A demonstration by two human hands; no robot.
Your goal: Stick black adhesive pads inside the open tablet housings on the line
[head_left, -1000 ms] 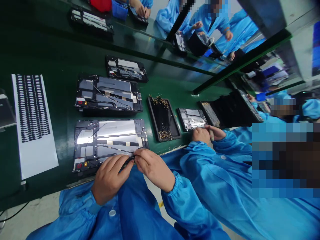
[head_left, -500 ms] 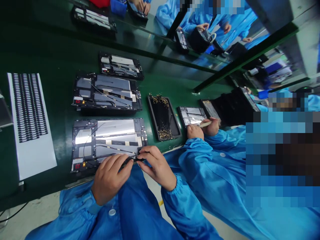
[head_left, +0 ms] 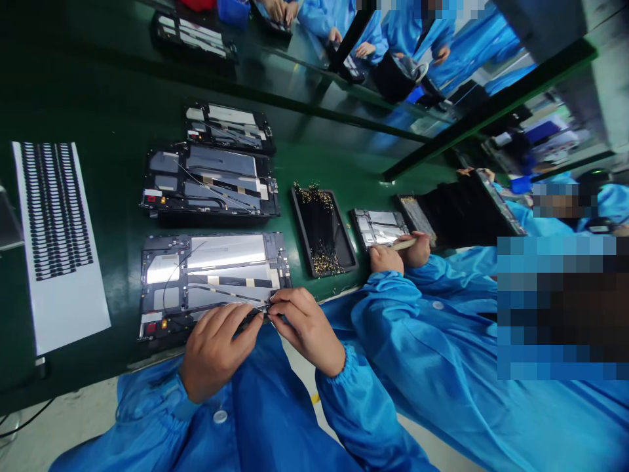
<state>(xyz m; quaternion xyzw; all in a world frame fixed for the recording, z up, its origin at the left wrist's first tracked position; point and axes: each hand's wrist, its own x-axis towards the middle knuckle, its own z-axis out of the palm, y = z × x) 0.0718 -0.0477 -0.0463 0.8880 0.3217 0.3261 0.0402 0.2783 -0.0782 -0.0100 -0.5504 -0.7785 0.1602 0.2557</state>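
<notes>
An opened tablet [head_left: 226,252], with silver plates, thin cables and a loose black wire curving over its left part, lies at the table's front edge. My left hand [head_left: 219,351] rests over its near edge, fingers bent together and thumb tip at the near right corner. Right beside that thumb, my right hand [head_left: 307,328] pinches at the same corner with thumb and fingers. Whatever small part sits between the fingertips is too hidden to name. Behind this tablet lies a second opened tablet [head_left: 216,177], raised on a dark base, and past it a third one [head_left: 228,128].
A black tray [head_left: 339,236] of gold-tipped wires stands on my right. To the left lies a white sheet [head_left: 73,314] with rows of black stickers. A co-worker's hands [head_left: 388,259] hold a pale tool over another tablet [head_left: 381,226]. A green frame bar [head_left: 491,108] slants overhead.
My fingertips have shifted only slightly at the tablet's corner. The farthest of the three tablets has slid a little to the left. Across the table, co-workers have moved their arms.
</notes>
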